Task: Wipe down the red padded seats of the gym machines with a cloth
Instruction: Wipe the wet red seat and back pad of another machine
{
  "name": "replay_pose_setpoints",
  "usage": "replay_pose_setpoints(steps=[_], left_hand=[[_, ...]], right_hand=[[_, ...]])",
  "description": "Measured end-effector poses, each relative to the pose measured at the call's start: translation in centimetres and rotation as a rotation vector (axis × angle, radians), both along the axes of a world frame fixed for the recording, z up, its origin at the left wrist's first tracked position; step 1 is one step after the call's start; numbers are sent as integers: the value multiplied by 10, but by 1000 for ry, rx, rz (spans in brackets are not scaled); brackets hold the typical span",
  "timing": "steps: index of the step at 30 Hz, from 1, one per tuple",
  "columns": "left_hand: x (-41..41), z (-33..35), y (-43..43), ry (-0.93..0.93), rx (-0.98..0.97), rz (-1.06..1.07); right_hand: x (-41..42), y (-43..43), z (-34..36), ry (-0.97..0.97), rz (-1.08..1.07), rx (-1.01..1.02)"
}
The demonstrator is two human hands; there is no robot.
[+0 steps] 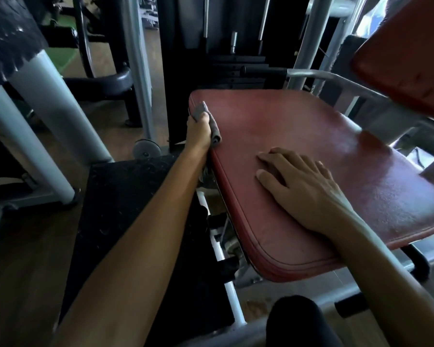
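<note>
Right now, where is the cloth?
Head view: the grey cloth is gripped in the left hand at the far left edge of the red seat.

dim interior | daylight from upper right | sheen on red seat (371, 156) | wide-angle bending at edges | right edge blurred

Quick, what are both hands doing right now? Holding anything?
Left hand: closed, gripping the grey cloth at the edge of the red seat.
Right hand: open, resting flat on the seat, holding nothing.
</note>
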State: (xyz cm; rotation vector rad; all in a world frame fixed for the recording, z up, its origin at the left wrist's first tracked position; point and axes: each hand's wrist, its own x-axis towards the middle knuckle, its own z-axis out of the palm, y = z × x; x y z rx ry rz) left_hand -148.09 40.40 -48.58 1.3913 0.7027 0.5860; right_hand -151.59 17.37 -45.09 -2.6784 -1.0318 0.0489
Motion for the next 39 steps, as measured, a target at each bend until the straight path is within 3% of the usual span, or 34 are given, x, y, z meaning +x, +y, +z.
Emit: replay_pose_setpoints(steps=[5, 15, 18, 21, 23, 26, 30, 32, 34, 37, 39], left_hand=[[9, -8, 11, 22, 25, -3], [-26, -24, -31, -102, -123, -23], [-37, -8, -48, 37, 145, -20], [-52, 7, -65, 392, 717, -197], [-60, 13, -80, 569, 1038, -353], [-67, 23, -110, 667, 1266, -509], [-69, 22, -140, 632, 1378, -647], [-66, 24, -146, 594, 1370, -731], [-59, 36, -136, 450, 1205, -741], [-38, 55, -81, 163, 835, -480], [-18, 53, -44, 181, 840, -342]], right_hand=[[0, -1, -2, 0, 7, 1], [0, -4, -5, -13, 28, -5], [0, -4, -6, -29, 23, 22], [1, -5, -6, -22, -11, 97], [3, -8, -3, 18, -92, 324], [3, -21, 3, 72, -288, 765], [-2, -28, 7, 96, -362, 867], [-3, -20, 9, 109, -362, 850], [-2, -7, 15, 103, -365, 854], [-2, 16, 24, 149, -340, 811], [-3, 35, 23, 182, -290, 605]])
